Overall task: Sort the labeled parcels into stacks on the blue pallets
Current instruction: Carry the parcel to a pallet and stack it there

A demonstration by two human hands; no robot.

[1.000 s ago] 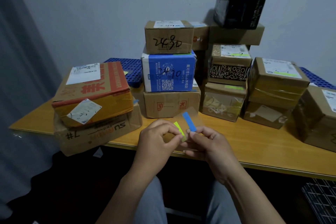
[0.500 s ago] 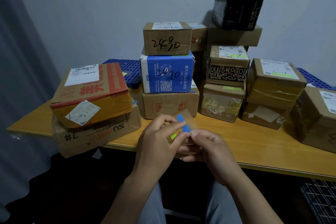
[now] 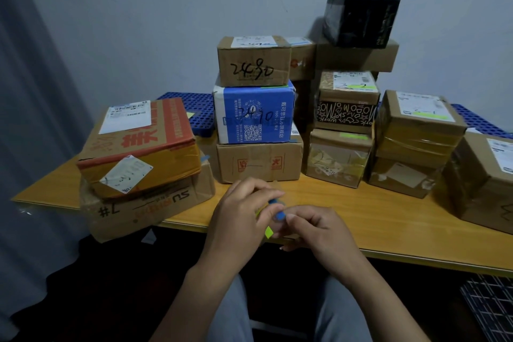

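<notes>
Between fingers (image 3: 261,194), perhaps colour stickers (image 3: 279,213)

Most of the brown boxes (image 3: 259,164) are plain matt cardboard, a bit scuffed and creased. The black box (image 3: 361,19) up top is wrapped in glossy plastic film, and the taped box (image 3: 416,141) has shiny clear tape round it. The blue box (image 3: 254,114) is smooth printed card. The label (image 3: 126,115) is white paper. The pallet (image 3: 191,108) is matt blue plastic. The table (image 3: 388,219) is smooth, wood-look, with a slight sheen. The curtain (image 3: 33,119) is soft cloth.
</notes>
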